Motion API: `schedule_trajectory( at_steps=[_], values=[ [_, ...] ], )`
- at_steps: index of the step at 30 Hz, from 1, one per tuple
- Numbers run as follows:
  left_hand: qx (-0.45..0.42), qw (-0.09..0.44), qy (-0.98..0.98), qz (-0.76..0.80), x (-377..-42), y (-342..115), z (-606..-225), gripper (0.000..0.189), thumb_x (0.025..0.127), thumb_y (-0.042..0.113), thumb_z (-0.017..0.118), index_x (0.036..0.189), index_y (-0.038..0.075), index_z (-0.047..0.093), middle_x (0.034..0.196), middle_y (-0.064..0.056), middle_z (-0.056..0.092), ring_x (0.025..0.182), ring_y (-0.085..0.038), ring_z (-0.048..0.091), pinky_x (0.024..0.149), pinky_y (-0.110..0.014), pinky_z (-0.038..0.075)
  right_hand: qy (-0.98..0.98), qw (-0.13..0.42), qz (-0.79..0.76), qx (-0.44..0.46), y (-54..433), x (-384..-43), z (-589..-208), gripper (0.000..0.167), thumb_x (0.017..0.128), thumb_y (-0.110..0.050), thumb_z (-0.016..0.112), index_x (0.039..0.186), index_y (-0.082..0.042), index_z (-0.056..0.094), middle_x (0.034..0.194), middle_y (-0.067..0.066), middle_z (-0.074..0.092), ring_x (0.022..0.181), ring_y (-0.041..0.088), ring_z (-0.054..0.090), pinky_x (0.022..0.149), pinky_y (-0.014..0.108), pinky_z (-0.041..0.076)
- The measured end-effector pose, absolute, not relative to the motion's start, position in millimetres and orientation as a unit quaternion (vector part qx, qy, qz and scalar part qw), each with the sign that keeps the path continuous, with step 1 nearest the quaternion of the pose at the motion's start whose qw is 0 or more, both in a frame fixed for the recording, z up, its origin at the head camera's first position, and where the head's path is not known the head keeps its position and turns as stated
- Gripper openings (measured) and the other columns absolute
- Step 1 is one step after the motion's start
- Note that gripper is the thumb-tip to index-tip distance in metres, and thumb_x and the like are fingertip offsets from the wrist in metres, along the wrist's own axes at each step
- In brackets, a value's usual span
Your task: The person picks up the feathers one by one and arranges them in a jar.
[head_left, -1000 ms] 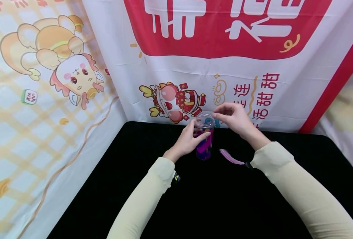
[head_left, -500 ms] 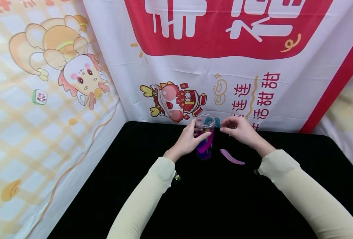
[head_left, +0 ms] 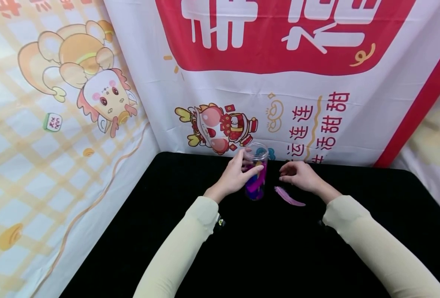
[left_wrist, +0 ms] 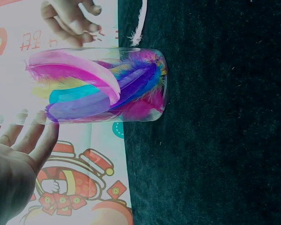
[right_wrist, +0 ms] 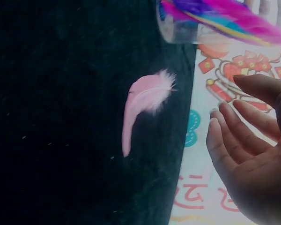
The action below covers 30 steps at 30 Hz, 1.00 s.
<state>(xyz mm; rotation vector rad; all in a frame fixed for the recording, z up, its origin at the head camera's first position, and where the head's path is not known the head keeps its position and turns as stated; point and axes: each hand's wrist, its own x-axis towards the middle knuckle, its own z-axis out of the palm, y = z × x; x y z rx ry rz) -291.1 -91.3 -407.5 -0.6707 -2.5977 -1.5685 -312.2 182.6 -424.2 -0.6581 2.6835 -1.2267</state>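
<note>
A clear plastic jar [head_left: 261,176] stands upright and lidless near the back of the black table. Purple, blue, magenta and yellow feathers [left_wrist: 103,108] fill it, as the left wrist view shows. My left hand [head_left: 232,174] holds the jar from its left side, thumb across the front. To the jar's right, my right hand [head_left: 301,177] hovers over the cloth with fingers loosely bent and nothing between them. Just below its fingertips a single pink feather [head_left: 289,197] lies on the table; the right wrist view shows the feather [right_wrist: 140,96] curved, with a fluffy end.
A black cloth [head_left: 272,248] covers the table. Right behind its back edge hangs a white and red printed curtain [head_left: 149,62], and a yellow-checked curtain [head_left: 67,174] lines the left side.
My right hand has come away from the jar's rim, moving down and to the right to just above the loose pink feather. The left hand and jar have stayed in place.
</note>
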Motion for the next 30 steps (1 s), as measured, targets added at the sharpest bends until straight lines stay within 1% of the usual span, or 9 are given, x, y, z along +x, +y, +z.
schedule_trajectory(
  at_steps=[4, 8, 12, 16, 22, 26, 30],
  values=[
    [-0.217, 0.019, -0.836, -0.504, -292, -91, -408, 0.075, 0.097, 0.05, 0.068, 0.155, 0.017, 0.034, 0.143, -0.005, 0.054, 0.122, -0.016, 0.062, 0.099, -0.031, 0.053, 0.888, 0.085, -0.398, -0.214, 187, -314, -433, 0.029, 0.09, -0.01, 0.077, 0.113, 0.006, 0.068, 0.099, 0.015, 0.074, 0.08, 0.018, 0.068, 0.065, 0.031, 0.058],
    [-0.217, 0.021, -0.837, -0.502, -292, -91, -408, 0.075, 0.097, 0.05, 0.068, 0.155, 0.016, 0.034, 0.143, -0.005, 0.055, 0.122, -0.016, 0.063, 0.099, -0.031, 0.054, 0.893, 0.102, -0.381, -0.218, 190, -315, -440, 0.033, 0.088, -0.007, 0.077, 0.115, 0.009, 0.067, 0.102, 0.018, 0.074, 0.09, 0.023, 0.069, 0.074, 0.033, 0.058],
    [-0.213, 0.019, -0.838, -0.503, -291, -91, -408, 0.072, 0.097, 0.049, 0.068, 0.154, 0.019, 0.035, 0.143, -0.004, 0.054, 0.122, -0.016, 0.062, 0.1, -0.032, 0.054, 0.898, 0.107, -0.366, -0.221, 191, -315, -448, 0.039, 0.087, -0.008, 0.078, 0.118, 0.011, 0.066, 0.106, 0.02, 0.073, 0.096, 0.026, 0.069, 0.082, 0.036, 0.057],
    [-0.211, 0.018, -0.837, -0.504, -290, -91, -408, 0.073, 0.096, 0.051, 0.068, 0.153, 0.02, 0.035, 0.142, -0.004, 0.055, 0.123, -0.017, 0.062, 0.101, -0.033, 0.053, 0.897, 0.113, -0.367, -0.22, 190, -315, -455, 0.041, 0.086, -0.008, 0.08, 0.119, 0.011, 0.065, 0.106, 0.019, 0.073, 0.095, 0.026, 0.069, 0.083, 0.037, 0.056],
    [-0.212, 0.018, -0.836, -0.505, -290, -91, -408, 0.073, 0.097, 0.051, 0.068, 0.154, 0.02, 0.035, 0.142, -0.004, 0.055, 0.123, -0.017, 0.062, 0.101, -0.032, 0.053, 0.893, 0.114, -0.37, -0.229, 187, -315, -459, 0.041, 0.084, -0.004, 0.079, 0.119, 0.013, 0.064, 0.105, 0.021, 0.071, 0.092, 0.025, 0.069, 0.083, 0.039, 0.056],
    [-0.214, 0.02, -0.836, -0.505, -290, -91, -408, 0.075, 0.097, 0.051, 0.068, 0.155, 0.016, 0.034, 0.143, -0.005, 0.054, 0.123, -0.017, 0.062, 0.1, -0.033, 0.054, 0.894, 0.117, -0.368, -0.227, 184, -314, -460, 0.04, 0.084, -0.003, 0.078, 0.119, 0.012, 0.065, 0.103, 0.02, 0.071, 0.09, 0.024, 0.069, 0.081, 0.037, 0.056],
    [-0.211, 0.018, -0.836, -0.506, -290, -91, -408, 0.073, 0.097, 0.049, 0.068, 0.154, 0.018, 0.035, 0.144, -0.004, 0.054, 0.123, -0.017, 0.062, 0.101, -0.033, 0.054, 0.895, 0.113, -0.365, -0.228, 182, -314, -462, 0.037, 0.084, -0.002, 0.077, 0.117, 0.012, 0.066, 0.099, 0.018, 0.071, 0.089, 0.024, 0.068, 0.081, 0.038, 0.055]
  ],
)
